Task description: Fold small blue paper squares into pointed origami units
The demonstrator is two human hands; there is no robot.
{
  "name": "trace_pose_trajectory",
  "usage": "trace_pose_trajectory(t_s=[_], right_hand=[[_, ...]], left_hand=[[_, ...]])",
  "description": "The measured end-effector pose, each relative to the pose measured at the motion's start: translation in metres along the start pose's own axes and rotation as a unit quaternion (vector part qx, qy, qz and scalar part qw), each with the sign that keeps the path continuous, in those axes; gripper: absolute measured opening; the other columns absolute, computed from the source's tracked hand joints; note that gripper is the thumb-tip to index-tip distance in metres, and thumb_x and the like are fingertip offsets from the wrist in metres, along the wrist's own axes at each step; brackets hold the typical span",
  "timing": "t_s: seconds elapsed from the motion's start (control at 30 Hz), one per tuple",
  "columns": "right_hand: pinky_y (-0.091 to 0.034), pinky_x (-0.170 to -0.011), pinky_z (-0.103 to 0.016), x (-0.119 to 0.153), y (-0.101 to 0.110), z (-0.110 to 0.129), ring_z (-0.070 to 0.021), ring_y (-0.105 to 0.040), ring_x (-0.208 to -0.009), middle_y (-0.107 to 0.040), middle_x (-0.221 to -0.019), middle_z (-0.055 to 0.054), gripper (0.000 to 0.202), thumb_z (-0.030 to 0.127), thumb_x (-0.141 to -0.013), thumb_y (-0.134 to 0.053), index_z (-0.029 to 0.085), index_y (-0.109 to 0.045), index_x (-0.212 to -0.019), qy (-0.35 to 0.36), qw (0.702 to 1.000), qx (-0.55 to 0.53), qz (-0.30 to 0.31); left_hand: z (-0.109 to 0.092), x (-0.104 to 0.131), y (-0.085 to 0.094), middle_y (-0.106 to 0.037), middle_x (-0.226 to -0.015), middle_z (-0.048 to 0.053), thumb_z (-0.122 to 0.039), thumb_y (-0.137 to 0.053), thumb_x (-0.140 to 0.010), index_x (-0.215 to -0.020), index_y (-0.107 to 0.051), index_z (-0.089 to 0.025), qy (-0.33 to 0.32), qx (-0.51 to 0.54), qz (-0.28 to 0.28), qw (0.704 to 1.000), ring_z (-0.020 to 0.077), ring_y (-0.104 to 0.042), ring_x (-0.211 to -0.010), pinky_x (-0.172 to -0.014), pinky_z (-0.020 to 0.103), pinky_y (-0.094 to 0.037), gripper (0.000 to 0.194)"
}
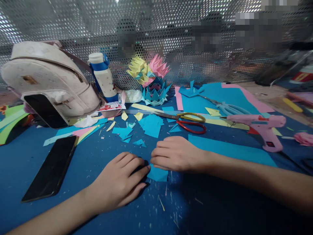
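Note:
A small piece of blue paper (157, 174) lies on the blue tabletop between my hands, its upper part hidden by the fingers. My left hand (123, 178) is at the paper's left edge with curled fingers, the index fingertip against it and the thumb lower down on the table. Across the paper's top, my right hand (172, 153) presses with its fingers held together. Just beyond are cut blue paper pieces (150, 124) and scissors (190, 122) with one yellow and one red handle loop. A larger blue sheet (230, 151) lies partly under my right forearm.
A pink glue gun (261, 125) and blue-handled scissors (227, 107) lie at right. Phones (51, 168), a backpack (49, 78) and a bottle (104, 78) occupy the left. Folded paper flowers (155, 91) stand by the perforated metal panel (161, 39) at the back.

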State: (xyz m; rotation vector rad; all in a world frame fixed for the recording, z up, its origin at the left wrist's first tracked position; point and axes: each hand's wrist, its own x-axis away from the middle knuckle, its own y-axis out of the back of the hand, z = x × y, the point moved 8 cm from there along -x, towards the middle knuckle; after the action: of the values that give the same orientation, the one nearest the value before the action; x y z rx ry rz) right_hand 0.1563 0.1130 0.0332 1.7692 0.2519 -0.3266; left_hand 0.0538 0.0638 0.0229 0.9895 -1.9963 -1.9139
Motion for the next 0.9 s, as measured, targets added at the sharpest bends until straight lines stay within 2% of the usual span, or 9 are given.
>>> trace_pose_trajectory(t_s=[0.17, 0.33, 0.53, 0.9], right_hand=[[-0.024, -0.057, -0.032, 0.000, 0.002, 0.004, -0.0158, -0.047, -0.075, -0.062, -0.081, -0.002, 0.029, 0.010, -0.101, -0.038, 0.017, -0.065, -0.095, 0.020, 1.000, 0.021, 0.007], [-0.024, -0.056, -0.032, 0.000, 0.000, 0.007, -0.0158, -0.046, -0.073, -0.061, -0.080, -0.002, 0.031, 0.011, -0.102, -0.036, 0.016, -0.065, -0.094, 0.016, 0.999, 0.023, 0.020], [-0.023, -0.055, -0.031, -0.002, 0.005, 0.009, -0.0161, -0.044, -0.070, -0.057, -0.072, -0.001, 0.028, 0.010, -0.100, -0.041, 0.015, -0.065, -0.087, 0.026, 0.999, 0.017, -0.013], [-0.022, -0.054, -0.032, -0.004, 0.004, 0.013, -0.0164, -0.043, -0.070, -0.058, -0.074, -0.002, 0.034, 0.010, -0.100, -0.040, 0.015, -0.062, -0.076, 0.052, 0.999, 0.013, -0.003]], left_hand=[[0.000, -0.001, 0.001, -0.062, -0.107, 0.014, -0.027, -0.040, -0.102, -0.123, -0.058, -0.012, -0.002, -0.001, -0.003, 1.000, 0.0265, -0.057, -0.096, -0.082, 0.044, -0.051, 0.032], [0.000, -0.001, 0.003, -0.063, -0.106, 0.014, -0.026, -0.040, -0.102, -0.121, -0.060, -0.012, -0.006, -0.004, -0.020, 1.000, 0.0259, -0.058, -0.097, -0.082, 0.042, -0.051, 0.031], [-0.001, 0.000, 0.008, -0.065, -0.104, 0.013, -0.023, -0.042, -0.101, -0.116, -0.063, -0.011, -0.011, -0.008, -0.042, 0.999, 0.0251, -0.059, -0.095, -0.081, 0.041, -0.051, 0.029], [-0.001, -0.001, 0.003, -0.063, -0.105, 0.013, -0.024, -0.041, -0.101, -0.121, -0.060, -0.011, -0.012, -0.016, -0.019, 1.000, 0.0262, -0.057, -0.094, -0.079, 0.043, -0.050, 0.031]])
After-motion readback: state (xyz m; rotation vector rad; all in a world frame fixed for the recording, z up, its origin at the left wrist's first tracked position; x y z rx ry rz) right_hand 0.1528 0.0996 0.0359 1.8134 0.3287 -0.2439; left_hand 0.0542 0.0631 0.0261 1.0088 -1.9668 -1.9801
